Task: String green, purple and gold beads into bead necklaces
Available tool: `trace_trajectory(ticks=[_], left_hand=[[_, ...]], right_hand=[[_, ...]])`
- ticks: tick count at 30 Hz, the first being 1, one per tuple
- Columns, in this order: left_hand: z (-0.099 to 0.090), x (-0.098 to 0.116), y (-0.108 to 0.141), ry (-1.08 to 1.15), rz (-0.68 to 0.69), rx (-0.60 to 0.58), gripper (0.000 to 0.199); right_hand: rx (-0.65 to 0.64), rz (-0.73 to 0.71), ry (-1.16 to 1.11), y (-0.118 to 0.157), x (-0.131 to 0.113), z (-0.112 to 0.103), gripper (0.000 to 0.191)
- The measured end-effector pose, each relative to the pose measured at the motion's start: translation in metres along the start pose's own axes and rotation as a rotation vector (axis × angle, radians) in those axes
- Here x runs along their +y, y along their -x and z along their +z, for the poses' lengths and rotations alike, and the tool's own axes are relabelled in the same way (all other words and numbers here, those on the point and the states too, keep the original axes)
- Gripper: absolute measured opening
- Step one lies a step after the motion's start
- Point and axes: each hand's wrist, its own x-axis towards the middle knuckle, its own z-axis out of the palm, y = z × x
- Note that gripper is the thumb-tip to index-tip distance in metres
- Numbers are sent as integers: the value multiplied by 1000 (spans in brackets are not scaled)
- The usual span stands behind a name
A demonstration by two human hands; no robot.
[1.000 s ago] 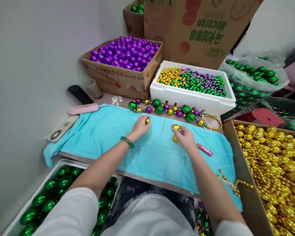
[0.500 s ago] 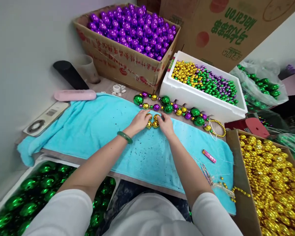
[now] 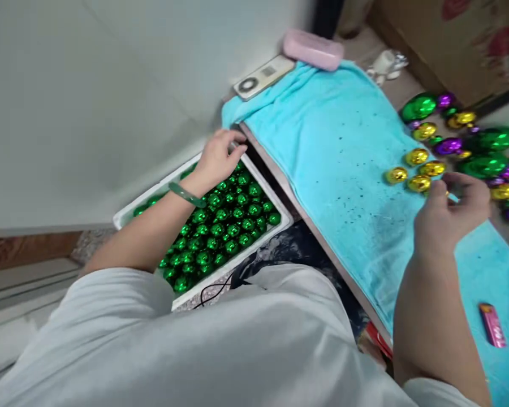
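My left hand (image 3: 219,158), with a green bangle (image 3: 186,194) at its wrist, is over the far end of the white box (image 3: 285,221) of shiny green balls (image 3: 223,215). Its thumb and fingers are apart, with nothing visible between them. My right hand (image 3: 452,212) is above the turquoise towel (image 3: 343,152), beside several gold balls (image 3: 419,183). Its fingers are curled towards the thumb; a small bright bit shows between them, too small to name.
Strung green, purple and gold beads (image 3: 486,164) lie at the right edge. A pink case (image 3: 313,50) and a flat device with a dial (image 3: 265,77) rest at the towel's far end. A pink packet (image 3: 493,325) lies lower right. The wall borders the left.
The view has swung left and down. My left hand has left the gold balls for the green-ball box. My right hand stays near the gold balls, which now lie slightly spread.
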Motion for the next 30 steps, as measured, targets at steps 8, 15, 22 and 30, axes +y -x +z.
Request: trace_trajectory(ticks=[8, 15, 22, 30], left_hand=[[25, -101, 190, -252, -273, -371, 38], [69, -99, 295, -215, -390, -546, 68], [107, -81, 263, -43, -469, -529, 77], [129, -81, 215, 434, -540, -494, 71]], right_hand=[[-631, -340, 110, 37, -130, 134, 25], [-1195, -282, 377, 77, -126, 195, 30], [-1246, -3, 282, 70, -124, 231, 33], [-1231, 317, 15, 64, -131, 275, 75]])
